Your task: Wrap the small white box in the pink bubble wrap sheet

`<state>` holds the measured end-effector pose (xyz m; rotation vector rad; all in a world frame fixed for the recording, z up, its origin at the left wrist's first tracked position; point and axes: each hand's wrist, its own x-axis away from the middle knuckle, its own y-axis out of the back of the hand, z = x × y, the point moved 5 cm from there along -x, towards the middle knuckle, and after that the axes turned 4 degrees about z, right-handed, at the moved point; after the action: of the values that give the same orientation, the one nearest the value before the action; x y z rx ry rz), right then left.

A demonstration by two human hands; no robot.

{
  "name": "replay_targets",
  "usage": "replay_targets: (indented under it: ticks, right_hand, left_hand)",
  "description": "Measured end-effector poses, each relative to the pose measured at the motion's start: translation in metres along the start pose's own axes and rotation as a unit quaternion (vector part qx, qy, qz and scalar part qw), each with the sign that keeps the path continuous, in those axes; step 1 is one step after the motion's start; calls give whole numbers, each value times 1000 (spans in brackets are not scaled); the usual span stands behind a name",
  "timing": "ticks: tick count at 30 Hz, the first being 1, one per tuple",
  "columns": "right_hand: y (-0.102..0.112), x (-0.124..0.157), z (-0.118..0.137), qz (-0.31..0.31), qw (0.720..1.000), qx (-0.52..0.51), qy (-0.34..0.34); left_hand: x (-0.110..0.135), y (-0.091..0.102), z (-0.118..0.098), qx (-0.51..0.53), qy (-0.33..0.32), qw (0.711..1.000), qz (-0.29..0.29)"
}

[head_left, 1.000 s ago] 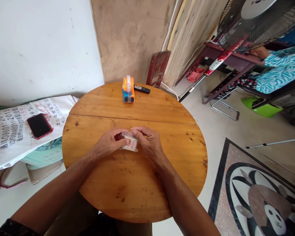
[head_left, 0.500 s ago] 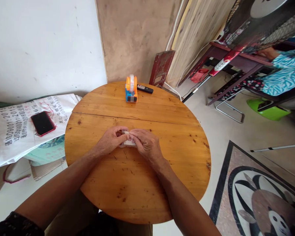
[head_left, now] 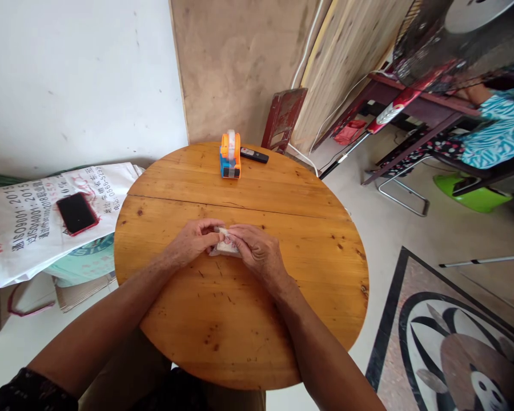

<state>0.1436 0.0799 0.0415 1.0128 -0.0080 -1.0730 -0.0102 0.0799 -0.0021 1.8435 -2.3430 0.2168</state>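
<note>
A small white packet in clear plastic wrap [head_left: 228, 248] lies on the round wooden table [head_left: 223, 319], between my two hands. My left hand [head_left: 195, 241] closes on its left side, thumb on top and fingers curled at the far edge. At the packet's right side, my right hand [head_left: 259, 251] has fingers and thumb pinched together on the wrap. My fingers cover parts of the packet, so what is inside cannot be made out.
An orange and blue tape dispenser [head_left: 230, 155] and a black remote control [head_left: 254, 154] are at the table's far side. A phone [head_left: 76, 213] rests on white sacks [head_left: 29, 240] at left. A standing fan [head_left: 389, 111] and a seated person [head_left: 497, 128] are at right.
My left thumb has shifted slightly and more of the white packet shows between my hands. Both hands stay at the packet; the view has moved a little.
</note>
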Motion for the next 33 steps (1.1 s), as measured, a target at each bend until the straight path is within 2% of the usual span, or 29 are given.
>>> replay_targets:
  ticks: [7,14,25,28,31,33]
  right_hand:
    - [0,2,-3,4,998,42,45]
    - [-5,5,-7,22,995,79,48]
    - [-1,3,3,36,990,117,66]
    - [7,3,3,10,993,110,47]
    - [23,3,-3,-28,998,54,-1]
    - [30,3,-8,-24,999,12,-32]
  left_hand:
    - [-2,0,1,-14,5,1000,-7]
    - [-1,1,0,-13,6,1000,-5]
    - [-3,2,2,-17,0,1000,-6]
    - [-2,2,0,-20,8,1000,-7]
    - [-2,1,1,-20,8,1000,-10]
    - [-2,1,1,-18,4,1000,-9]
